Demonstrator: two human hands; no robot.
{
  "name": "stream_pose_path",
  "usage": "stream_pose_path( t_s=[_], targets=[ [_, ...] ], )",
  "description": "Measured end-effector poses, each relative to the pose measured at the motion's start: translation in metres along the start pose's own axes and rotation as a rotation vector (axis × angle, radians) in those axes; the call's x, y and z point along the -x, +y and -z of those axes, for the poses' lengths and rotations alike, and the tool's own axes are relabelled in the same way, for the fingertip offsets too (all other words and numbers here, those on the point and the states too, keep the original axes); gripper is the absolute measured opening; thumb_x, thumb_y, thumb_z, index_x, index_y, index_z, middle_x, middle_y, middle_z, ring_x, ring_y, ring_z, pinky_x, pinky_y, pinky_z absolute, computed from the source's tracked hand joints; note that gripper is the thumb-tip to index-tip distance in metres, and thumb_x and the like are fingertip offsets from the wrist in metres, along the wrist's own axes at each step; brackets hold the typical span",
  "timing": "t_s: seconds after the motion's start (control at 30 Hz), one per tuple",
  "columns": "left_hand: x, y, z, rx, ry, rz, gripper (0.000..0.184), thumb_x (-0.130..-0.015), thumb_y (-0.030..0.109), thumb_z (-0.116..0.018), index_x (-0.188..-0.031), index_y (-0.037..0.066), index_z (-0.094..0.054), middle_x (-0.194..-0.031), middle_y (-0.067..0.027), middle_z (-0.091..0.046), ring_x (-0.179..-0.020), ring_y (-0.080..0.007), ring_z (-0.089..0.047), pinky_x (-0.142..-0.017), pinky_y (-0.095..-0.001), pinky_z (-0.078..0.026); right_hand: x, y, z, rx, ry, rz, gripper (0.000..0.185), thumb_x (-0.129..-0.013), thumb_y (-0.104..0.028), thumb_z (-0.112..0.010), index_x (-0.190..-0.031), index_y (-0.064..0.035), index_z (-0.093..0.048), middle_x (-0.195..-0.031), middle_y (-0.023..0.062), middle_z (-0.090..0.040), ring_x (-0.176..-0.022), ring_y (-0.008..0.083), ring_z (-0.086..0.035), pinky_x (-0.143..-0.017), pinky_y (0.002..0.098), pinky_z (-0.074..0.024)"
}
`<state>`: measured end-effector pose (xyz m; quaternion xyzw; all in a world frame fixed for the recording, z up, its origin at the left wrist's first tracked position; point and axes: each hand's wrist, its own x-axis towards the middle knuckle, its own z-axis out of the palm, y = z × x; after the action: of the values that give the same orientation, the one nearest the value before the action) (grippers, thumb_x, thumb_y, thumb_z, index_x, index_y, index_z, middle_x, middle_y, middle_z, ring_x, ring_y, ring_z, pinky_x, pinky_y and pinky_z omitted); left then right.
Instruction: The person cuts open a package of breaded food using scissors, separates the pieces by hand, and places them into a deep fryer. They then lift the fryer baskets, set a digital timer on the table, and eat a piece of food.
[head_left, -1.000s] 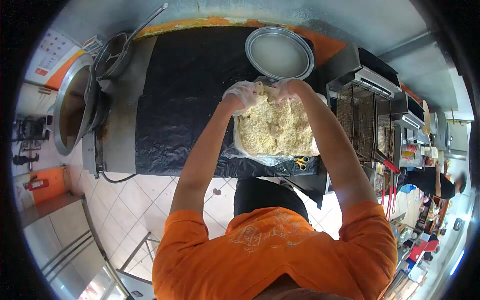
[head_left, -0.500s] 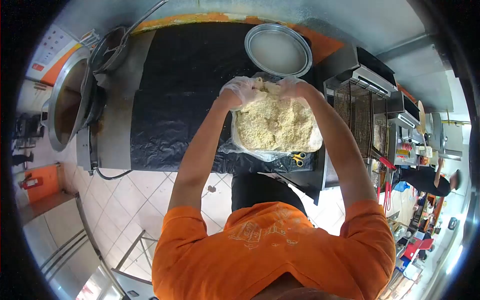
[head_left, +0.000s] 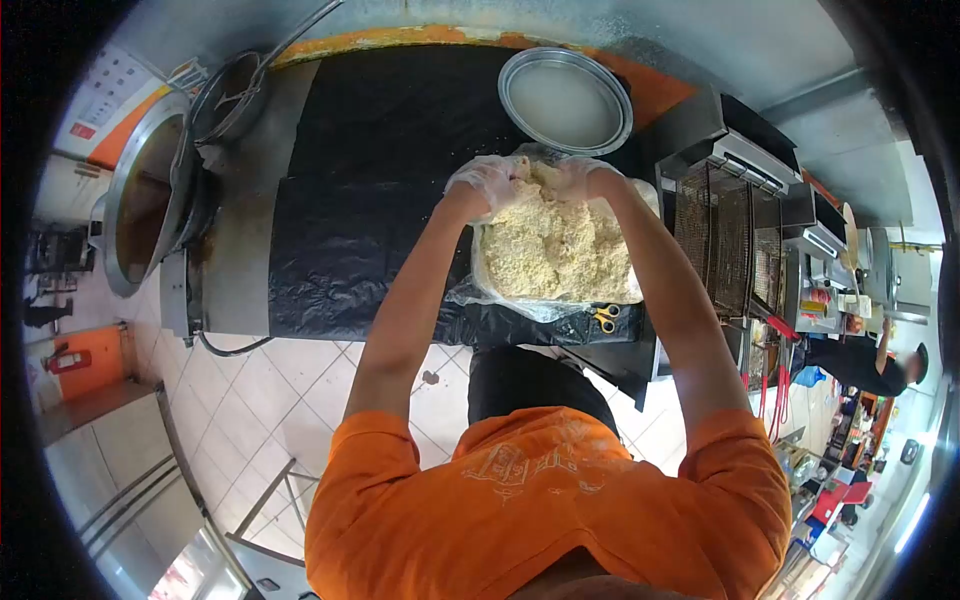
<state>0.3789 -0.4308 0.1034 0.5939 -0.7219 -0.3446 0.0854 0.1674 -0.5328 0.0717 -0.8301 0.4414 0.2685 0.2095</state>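
A plastic-lined tray of pale yellow crumbs (head_left: 555,250) lies near the front edge of the black-covered table (head_left: 350,200). Both hands wear clear plastic gloves. My left hand (head_left: 485,187) is at the tray's back left corner, its fingers closed on a crumb-coated piece (head_left: 520,172). At the back edge, my right hand (head_left: 575,182) reaches into the crumbs; its fingers are partly hidden by glove and crumbs. Just behind the tray stands a round metal basin (head_left: 565,100) of cloudy liquid. Scissors with yellow and black handles (head_left: 605,318) lie by the tray's front edge.
A large metal pot (head_left: 145,195) and a strainer with a long handle (head_left: 228,98) stand at the left. Wire fryer baskets (head_left: 712,235) with red handles are on the right. Farther right is another person in dark clothes (head_left: 850,362). A fire extinguisher (head_left: 68,360) hangs at far left.
The camera view has shifted slightly. Both hands stay at the back of the tray with only small movements. At far right, the other person has changed posture a little.
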Motion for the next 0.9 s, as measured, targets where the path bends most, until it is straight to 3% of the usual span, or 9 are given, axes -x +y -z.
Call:
stream_pose_path(
  t_s=[0.13,0.37,0.43,0.47,0.53,0.67,0.73,0.87,0.9],
  targets=[
    [-0.011,-0.026,-0.026,0.027,0.113,-0.048,0.041,-0.086,0.037,-0.061,-0.12,0.015,-0.067,-0.12,-0.012,-0.066,-0.108,-0.0298,-0.062,-0.094,-0.0398,-0.048,0.03,-0.023,0.018,-0.019,-0.004,0.055,0.065,-0.073,-0.042,-0.068,-0.125,-0.0044,-0.06,-0.114,0.022,-0.065,-0.105,0.037,-0.062,-0.092,0.0432,-0.0484],
    [0.005,-0.008,-0.015,0.024,0.088,0.012,0.041,-0.086,0.039,-0.062,-0.119,0.015,-0.068,-0.118,-0.0124,-0.066,-0.108,-0.0296,-0.063,-0.094,-0.0402,-0.048,-0.024,0.037,-0.033,-0.119,-0.027,0.027,0.066,-0.075,-0.046,-0.069,-0.127,-0.0054,-0.059,-0.11,0.0222,-0.066,-0.099,0.0337,-0.064,-0.088,0.0428,-0.0493],
    [0.007,-0.005,-0.016,0.053,0.118,0.029,0.03,-0.079,0.027,-0.064,-0.107,0.017,-0.071,-0.113,-0.0125,-0.068,-0.104,-0.0306,-0.064,-0.091,-0.04,-0.051,-0.027,0.051,-0.046,-0.151,0.252,0.112,0.065,-0.077,-0.041,-0.07,-0.128,-0.0037,-0.058,-0.106,0.0188,-0.068,-0.095,0.0303,-0.064,-0.084,0.0413,-0.0504],
    [0.01,-0.005,-0.013,0.058,0.124,0.031,0.03,-0.079,0.027,-0.064,-0.107,0.017,-0.071,-0.113,-0.0125,-0.068,-0.104,-0.0306,-0.064,-0.091,-0.04,-0.051,-0.015,0.045,-0.034,-0.143,0.251,0.115,0.065,-0.077,-0.041,-0.07,-0.128,-0.0037,-0.058,-0.106,0.0188,-0.068,-0.095,0.0303,-0.064,-0.084,0.0413,-0.0504],
    [0.018,-0.006,-0.01,0.075,0.118,-0.047,0.046,-0.079,0.042,-0.07,-0.117,0.016,-0.07,-0.106,-0.011,-0.072,-0.097,-0.0284,-0.067,-0.088,-0.037,-0.052,0.028,0.021,-0.002,-0.318,0.081,0.032,0.062,-0.077,-0.031,-0.073,-0.129,-0.0016,-0.057,-0.102,0.015,-0.069,-0.091,0.0273,-0.064,-0.082,0.0392,-0.0511],
    [0.019,-0.01,-0.018,0.229,0.126,-0.075,0.048,-0.076,0.04,-0.074,-0.117,0.015,-0.07,-0.104,-0.0105,-0.073,-0.095,-0.027,-0.069,-0.086,-0.0359,-0.053,0.052,0.031,-0.008,-0.454,0.061,-0.005,0.062,-0.076,-0.02,-0.075,-0.131,0.0,-0.055,-0.103,0.0155,-0.069,-0.092,0.027,-0.065,-0.083,0.0383,-0.051],
    [0.02,0.001,-0.015,0.216,0.13,-0.077,0.05,-0.074,0.039,-0.076,-0.117,0.014,-0.07,-0.106,-0.0094,-0.073,-0.096,-0.0246,-0.069,-0.085,-0.035,-0.053,0.065,0.04,-0.014,-0.675,0.169,0.022,0.06,-0.074,-0.018,-0.076,-0.128,-0.0002,-0.058,-0.103,0.0129,-0.07,-0.09,0.0224,-0.065,-0.082,0.0361,-0.0512],
    [0.032,0.026,-0.005,0.16,0.271,-0.213,0.047,-0.074,0.039,-0.076,-0.114,0.015,-0.071,-0.104,-0.01,-0.073,-0.093,-0.0266,-0.069,-0.082,-0.0343,-0.053,0.103,0.013,0.009,-0.355,0.338,0.066,0.065,-0.073,-0.026,-0.073,-0.129,0.0004,-0.058,-0.118,0.02,-0.065,-0.106,0.0295,-0.064,-0.093,0.036,-0.0496],
    [0.036,0.033,-0.001,0.15,0.27,-0.198,0.033,-0.076,0.032,-0.069,-0.104,0.015,-0.072,-0.1,-0.0123,-0.071,-0.091,-0.0292,-0.068,-0.081,-0.0369,-0.053,0.11,0.007,0.014,-0.361,0.339,0.061,0.065,-0.073,-0.026,-0.073,-0.129,0.0004,-0.058,-0.118,0.02,-0.065,-0.106,0.0295,-0.064,-0.093,0.036,-0.0496]
  ],
)
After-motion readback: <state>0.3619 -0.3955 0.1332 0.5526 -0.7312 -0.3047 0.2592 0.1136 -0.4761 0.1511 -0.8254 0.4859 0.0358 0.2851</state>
